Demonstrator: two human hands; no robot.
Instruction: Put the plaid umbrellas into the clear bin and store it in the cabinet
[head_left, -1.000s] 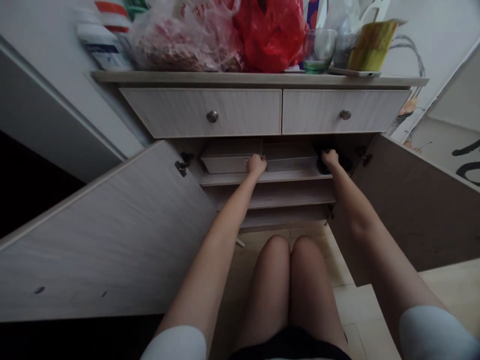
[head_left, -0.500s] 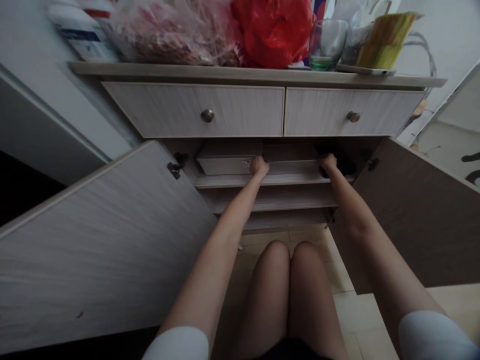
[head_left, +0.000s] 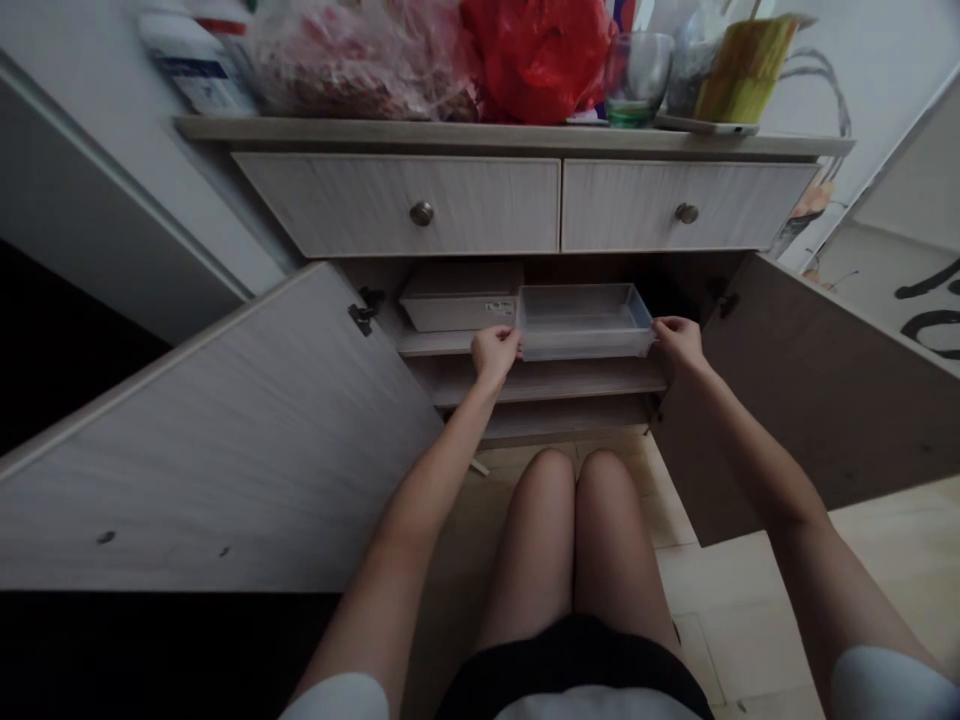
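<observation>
A clear plastic box [head_left: 585, 344] without a lid juts out over the front of the cabinet's upper shelf. My left hand [head_left: 495, 352] pinches its left front corner. At the right front corner, the fingers of my right hand [head_left: 679, 342] are closed on the edge. Nothing shows inside the box. Beside it on the left, a grey-white lidded box [head_left: 457, 305] with a small label sits on the same shelf, close to my left hand. Dark items behind my right hand are too dim to make out.
Two cabinet doors, left [head_left: 247, 430] and right [head_left: 817, 400], stand swung out on either side of my arms. Above are two drawers with round knobs. On the cabinet top [head_left: 510, 135] stand bottles, a red plastic bag [head_left: 536, 60], a glass [head_left: 637, 80] and a yellow container [head_left: 742, 75].
The clear box has come forward out of the shelf toward me, with both hands at its front corners. My right hand has moved slightly to the right. The view has shifted a little.
</observation>
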